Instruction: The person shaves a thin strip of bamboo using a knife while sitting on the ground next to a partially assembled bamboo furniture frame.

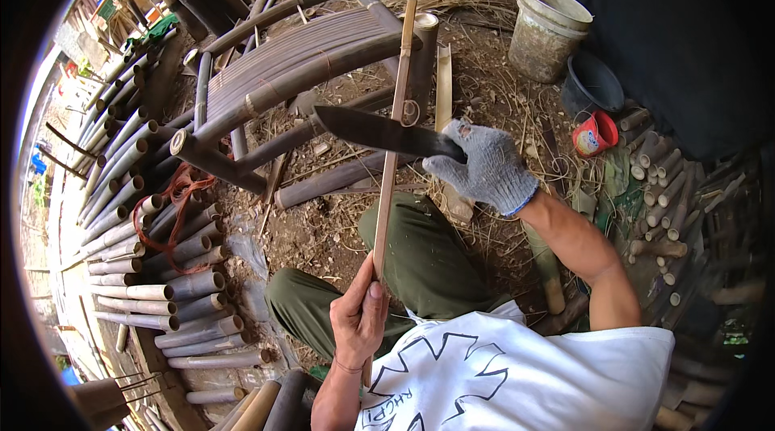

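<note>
A long bamboo strip (pixel 383 217) runs steeply up from my lap, past my knees, to the bamboo frame. My bare left hand (pixel 359 322) is closed around its lower part. In my right hand (pixel 484 165), which wears a grey knit glove, is the handle of a broad dark machete (pixel 355 126). Its blade points left and crosses the strip above my knee. A thin curled shaving (pixel 410 114) shows beside the strip, just above the blade. Whether the cutting edge bites into the strip I cannot tell.
Ahead stands a bamboo chair frame (pixel 282 100) with a slatted panel. Many cut bamboo poles (pixel 202 286) are stacked at left, with red twine (pixel 173 209) on them. At right are a dirty white bucket (pixel 549 35), a dark bucket (pixel 593 84), a red container (pixel 595 134) and more bamboo pieces (pixel 662 189).
</note>
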Tool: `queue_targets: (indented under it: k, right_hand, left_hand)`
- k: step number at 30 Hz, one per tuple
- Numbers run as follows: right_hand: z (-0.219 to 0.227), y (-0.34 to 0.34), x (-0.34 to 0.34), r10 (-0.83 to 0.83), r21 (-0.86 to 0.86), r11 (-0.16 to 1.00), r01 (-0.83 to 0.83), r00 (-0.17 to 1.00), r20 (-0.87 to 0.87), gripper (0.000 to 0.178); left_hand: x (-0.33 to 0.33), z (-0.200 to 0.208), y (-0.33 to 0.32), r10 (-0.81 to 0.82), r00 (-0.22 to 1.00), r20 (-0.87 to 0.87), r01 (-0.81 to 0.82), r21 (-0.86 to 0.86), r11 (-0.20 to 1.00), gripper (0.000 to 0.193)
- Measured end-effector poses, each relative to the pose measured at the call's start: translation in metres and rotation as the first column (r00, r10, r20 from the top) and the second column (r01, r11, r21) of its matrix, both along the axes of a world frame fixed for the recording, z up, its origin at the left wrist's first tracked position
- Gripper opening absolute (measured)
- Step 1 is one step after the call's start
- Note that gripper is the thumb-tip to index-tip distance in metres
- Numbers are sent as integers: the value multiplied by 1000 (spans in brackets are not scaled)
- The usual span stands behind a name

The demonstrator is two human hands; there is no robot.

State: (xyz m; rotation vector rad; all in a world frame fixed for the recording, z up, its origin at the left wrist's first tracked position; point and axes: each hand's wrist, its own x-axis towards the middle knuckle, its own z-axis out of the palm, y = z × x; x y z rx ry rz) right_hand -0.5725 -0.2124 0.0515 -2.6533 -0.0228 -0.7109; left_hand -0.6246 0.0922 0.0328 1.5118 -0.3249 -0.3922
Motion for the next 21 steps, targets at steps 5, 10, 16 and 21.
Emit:
queue_targets:
  k: [5,10,16,21]
  right_hand:
    - [1,-19,11,-66,108,992,73,996,-63,56]
    - [5,-12,6,23,75,997,-22,1000,-13,57]
    - [8,-25,10,24,-45,999,-19,994,104,61]
    - [12,-117,42,-282,457,835,307,951,-123,65]
  left_hand:
    - [-18,-11,21,-10,999,34,8,85,996,39]
    - [-16,-10,23,-15,994,108,6,86,996,39]
    - [-25,-23,28,-31,993,111,21,90,996,43]
    - [-37,-24,42,-118,990,79,113,72,991,44]
